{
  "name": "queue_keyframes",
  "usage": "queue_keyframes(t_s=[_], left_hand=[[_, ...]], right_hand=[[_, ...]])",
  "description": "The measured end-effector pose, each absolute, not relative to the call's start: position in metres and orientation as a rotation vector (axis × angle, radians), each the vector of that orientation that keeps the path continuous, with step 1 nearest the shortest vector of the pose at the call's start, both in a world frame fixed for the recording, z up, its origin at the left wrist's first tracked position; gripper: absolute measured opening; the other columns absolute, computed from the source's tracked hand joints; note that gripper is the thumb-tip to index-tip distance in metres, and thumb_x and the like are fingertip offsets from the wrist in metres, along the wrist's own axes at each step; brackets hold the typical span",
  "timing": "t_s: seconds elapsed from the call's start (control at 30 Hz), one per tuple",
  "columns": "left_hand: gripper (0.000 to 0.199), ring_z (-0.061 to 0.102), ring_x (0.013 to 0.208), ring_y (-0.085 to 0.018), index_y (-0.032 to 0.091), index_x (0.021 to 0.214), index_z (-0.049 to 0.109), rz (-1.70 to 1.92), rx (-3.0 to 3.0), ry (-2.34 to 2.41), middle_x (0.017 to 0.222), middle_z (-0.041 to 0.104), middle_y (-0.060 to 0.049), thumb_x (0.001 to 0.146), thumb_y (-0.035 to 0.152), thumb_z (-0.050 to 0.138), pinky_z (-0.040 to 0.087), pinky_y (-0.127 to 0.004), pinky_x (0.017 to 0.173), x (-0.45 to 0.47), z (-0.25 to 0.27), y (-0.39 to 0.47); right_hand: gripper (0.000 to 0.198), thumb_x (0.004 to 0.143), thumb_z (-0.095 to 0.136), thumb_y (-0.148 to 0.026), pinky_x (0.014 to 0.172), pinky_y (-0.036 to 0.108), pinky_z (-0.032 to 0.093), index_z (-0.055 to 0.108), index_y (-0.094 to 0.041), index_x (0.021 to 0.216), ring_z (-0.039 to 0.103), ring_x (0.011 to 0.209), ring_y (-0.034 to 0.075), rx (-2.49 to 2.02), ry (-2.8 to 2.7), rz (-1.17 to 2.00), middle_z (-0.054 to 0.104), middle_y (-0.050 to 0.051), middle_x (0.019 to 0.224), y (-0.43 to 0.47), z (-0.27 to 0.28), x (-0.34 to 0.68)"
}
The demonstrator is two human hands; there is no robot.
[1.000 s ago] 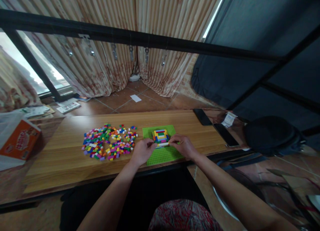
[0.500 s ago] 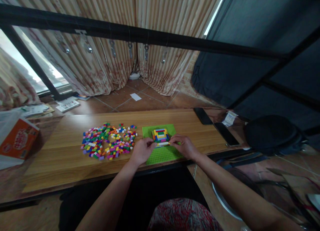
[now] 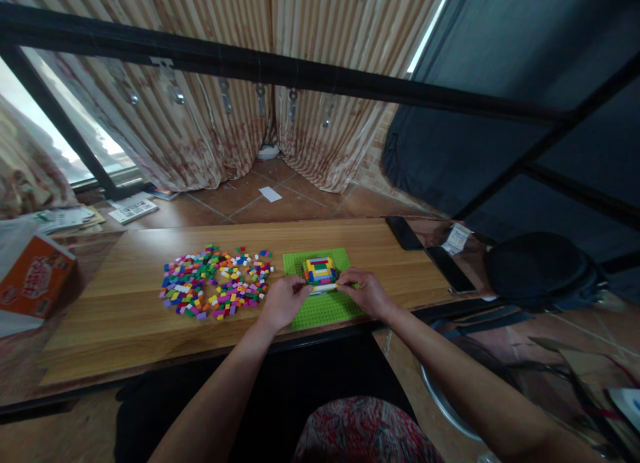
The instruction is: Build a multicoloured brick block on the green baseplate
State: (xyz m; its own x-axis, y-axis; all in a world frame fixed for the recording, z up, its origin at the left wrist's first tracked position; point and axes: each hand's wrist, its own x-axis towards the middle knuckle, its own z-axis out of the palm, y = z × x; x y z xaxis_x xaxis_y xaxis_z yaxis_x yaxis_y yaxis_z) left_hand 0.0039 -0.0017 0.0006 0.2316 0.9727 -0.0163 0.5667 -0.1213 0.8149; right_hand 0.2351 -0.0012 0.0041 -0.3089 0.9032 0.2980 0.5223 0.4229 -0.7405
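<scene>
Bridging left hand (image 3: 283, 304) and right hand (image 3: 369, 295), a white strip (image 3: 324, 288) is pinched at either end; a brick structure (image 3: 321, 268) is seated beyond on the green baseplate (image 3: 325, 312).

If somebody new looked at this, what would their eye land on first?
Probably the loose multicoloured bricks strewn over the wooden table, left of centre. Next, the bright green baseplate to their right, carrying a small brick structure. Just on its near side, the left hand and right hand pinch a pale strip at either end.
</scene>
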Motion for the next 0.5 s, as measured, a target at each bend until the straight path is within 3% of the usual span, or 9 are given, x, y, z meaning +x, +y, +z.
queue_keyframes(t_s=[0.5], left_hand=[[0.021,0.063,0.07,-0.016,0.016,0.084,0.071,0.734,1.716,1.445,0.078,0.072,-0.005,0.082,0.033,0.058,0.043,-0.025,0.063,0.0057,-0.002,-0.0009]], right_hand=[[0.01,0.076,0.067,-0.015,0.066,0.026,0.045,0.072,-0.02,0.07,0.061,0.071,0.015,-1.303,-2.084,0.627,0.067,0.002,0.073,0.0061,0.0078,0.233]])
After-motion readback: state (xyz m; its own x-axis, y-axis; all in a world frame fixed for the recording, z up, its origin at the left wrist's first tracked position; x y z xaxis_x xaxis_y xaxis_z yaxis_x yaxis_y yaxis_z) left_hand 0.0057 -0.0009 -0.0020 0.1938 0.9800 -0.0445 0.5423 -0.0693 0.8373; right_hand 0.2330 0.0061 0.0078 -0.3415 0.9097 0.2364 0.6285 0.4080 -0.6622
